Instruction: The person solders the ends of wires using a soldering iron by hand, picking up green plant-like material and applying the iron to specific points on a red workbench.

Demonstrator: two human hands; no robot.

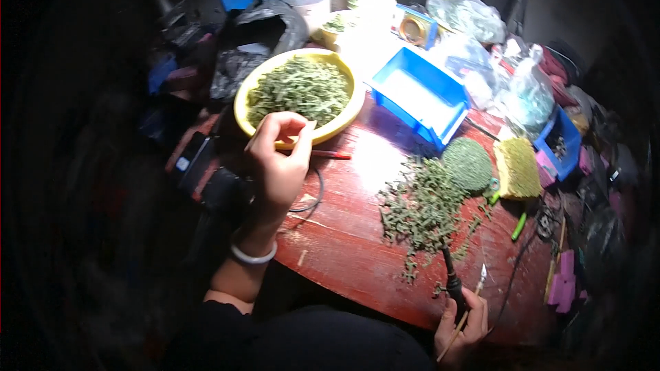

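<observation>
At the near rim of the yellow bowl, my left hand is closed in a pinch. Whatever sits between its fingertips is too small to make out. Small grey-green pieces fill that bowl. Low at the right, my right hand grips a black-handled tool together with a thin wooden stick that has a pale pointed tip. The black tool's far end reaches the loose heap of green pieces on the red table. A round green pad lies beside the heap.
Behind the heap stands a blue bin. A yellow sponge-like block and a bright green tool lie to the right. Plastic bags, pink blocks and a smaller blue bin crowd the right edge.
</observation>
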